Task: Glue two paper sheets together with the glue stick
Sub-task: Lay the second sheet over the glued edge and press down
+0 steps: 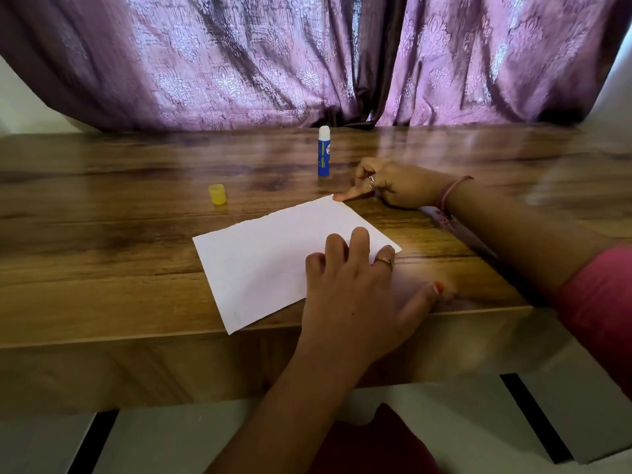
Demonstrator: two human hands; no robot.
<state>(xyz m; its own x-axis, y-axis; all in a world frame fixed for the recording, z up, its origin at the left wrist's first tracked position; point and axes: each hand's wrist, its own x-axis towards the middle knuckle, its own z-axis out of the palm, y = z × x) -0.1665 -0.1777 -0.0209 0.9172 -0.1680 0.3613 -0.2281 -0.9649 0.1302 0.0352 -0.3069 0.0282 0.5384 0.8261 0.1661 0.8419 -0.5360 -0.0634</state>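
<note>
A white paper sheet (266, 258) lies flat and slightly turned near the front edge of the wooden table (102, 234); I cannot tell whether a second sheet lies under it. My left hand (355, 295) rests spread on the sheet's right part, fingers apart. My right hand (390, 184) is curled, its index fingertip touching the sheet's far corner. The blue glue stick (324, 155) stands upright and uncapped behind the sheet, white glue showing on top. Its yellow cap (217, 194) stands to the left on the table.
A purple patterned curtain (273, 63) hangs along the table's far edge. The table's front edge (171, 336) runs just below the sheet's near corner. White floor shows beneath.
</note>
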